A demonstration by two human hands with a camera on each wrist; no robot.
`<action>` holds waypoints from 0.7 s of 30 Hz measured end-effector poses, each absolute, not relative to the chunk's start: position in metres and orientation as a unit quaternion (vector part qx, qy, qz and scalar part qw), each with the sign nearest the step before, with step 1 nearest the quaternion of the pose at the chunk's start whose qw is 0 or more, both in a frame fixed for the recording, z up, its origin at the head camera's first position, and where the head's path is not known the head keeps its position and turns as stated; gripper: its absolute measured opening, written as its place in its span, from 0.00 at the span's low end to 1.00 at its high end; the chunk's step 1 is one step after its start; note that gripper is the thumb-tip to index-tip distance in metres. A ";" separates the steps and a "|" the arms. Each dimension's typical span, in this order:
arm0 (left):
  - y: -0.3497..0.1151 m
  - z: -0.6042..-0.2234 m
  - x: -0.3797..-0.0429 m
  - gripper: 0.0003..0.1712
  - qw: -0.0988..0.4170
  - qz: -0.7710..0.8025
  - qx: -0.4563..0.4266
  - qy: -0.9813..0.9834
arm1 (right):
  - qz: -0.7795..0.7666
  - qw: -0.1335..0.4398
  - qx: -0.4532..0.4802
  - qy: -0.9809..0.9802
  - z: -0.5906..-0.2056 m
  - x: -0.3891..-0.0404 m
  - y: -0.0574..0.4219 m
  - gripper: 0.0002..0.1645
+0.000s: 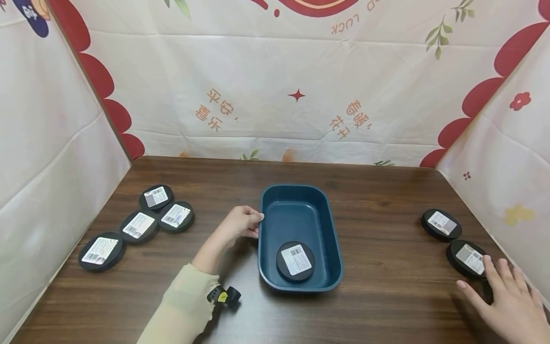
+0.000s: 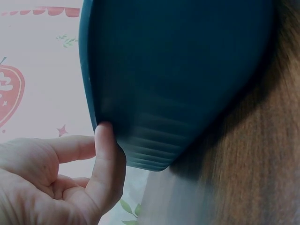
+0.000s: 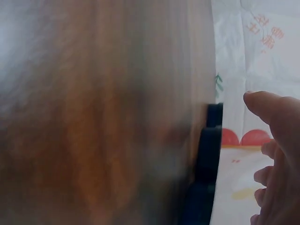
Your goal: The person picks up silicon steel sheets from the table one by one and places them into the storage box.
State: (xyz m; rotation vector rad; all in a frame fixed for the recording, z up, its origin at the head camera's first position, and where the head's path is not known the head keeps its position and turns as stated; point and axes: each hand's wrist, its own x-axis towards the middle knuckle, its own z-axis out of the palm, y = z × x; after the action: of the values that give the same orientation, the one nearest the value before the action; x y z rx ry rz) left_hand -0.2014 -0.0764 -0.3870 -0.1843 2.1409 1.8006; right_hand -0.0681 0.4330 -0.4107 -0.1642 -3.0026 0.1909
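Blue tray [image 1: 301, 210] is set on the bench [image 1: 386, 229] near the middle, long sides pointing away from the person. Its left rim is pinched by the left hand [image 1: 242, 222], thumb against the outer wall; grip confirmed in left wrist view. One black disc [image 1: 295, 261] is contained in it, laid flat at the near end, white barcode label facing up.

Right hand [image 1: 509, 296] is held over the right-hand discs, fingers straight and spread, nothing gripped. In right wrist view a gap is seen between fingers and discs. Three discs are lined up there: far one [image 1: 441, 224], middle one [image 1: 466, 259], and a near one [image 1: 487, 291] mostly covered by the hand.

Four more labelled discs [image 1: 139, 226] are grouped left of the tray, well apart from it, laid label up.

Left forearm is covered by a pale sleeve [image 1: 178, 306]; a black device [image 1: 224, 295] is strapped at it. Bench is enclosed by printed white cloth [image 1: 275, 67] at back and both sides.
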 end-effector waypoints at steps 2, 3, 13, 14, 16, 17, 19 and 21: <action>-0.076 -0.387 -0.201 0.11 0.168 0.634 -0.064 0.753 | 0.066 0.070 -0.062 -0.993 -0.414 -0.066 0.437 0.56; -0.076 -0.387 -0.201 0.11 0.168 0.634 -0.063 0.752 | 0.068 0.071 -0.067 -0.993 -0.415 -0.064 0.438 0.56; -0.076 -0.387 -0.201 0.11 0.169 0.636 -0.068 0.750 | 0.092 0.103 -0.073 -0.988 -0.426 -0.061 0.457 0.57; -0.076 -0.387 -0.201 0.11 0.169 0.636 -0.066 0.750 | 0.099 0.107 -0.074 -0.987 -0.427 -0.061 0.459 0.58; -0.076 -0.388 -0.201 0.11 0.170 0.637 -0.065 0.749 | 0.112 0.103 -0.082 -0.985 -0.428 -0.058 0.461 0.60; -0.076 -0.388 -0.201 0.11 0.170 0.637 -0.067 0.748 | 0.117 0.100 -0.088 -0.984 -0.428 -0.057 0.461 0.61; -0.076 -0.388 -0.201 0.11 0.170 0.637 -0.065 0.749 | 0.122 0.093 -0.104 -0.983 -0.430 -0.055 0.461 0.62; -0.076 -0.387 -0.200 0.11 0.170 0.636 -0.065 0.750 | 0.131 0.089 -0.123 -0.980 -0.431 -0.052 0.462 0.64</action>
State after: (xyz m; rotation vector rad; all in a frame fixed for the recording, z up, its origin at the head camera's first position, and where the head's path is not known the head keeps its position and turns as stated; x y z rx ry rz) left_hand -0.2003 -0.0761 -0.3873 -0.1857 2.1319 1.8067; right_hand -0.0525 0.4618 -0.4313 -0.3673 -2.9147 0.3911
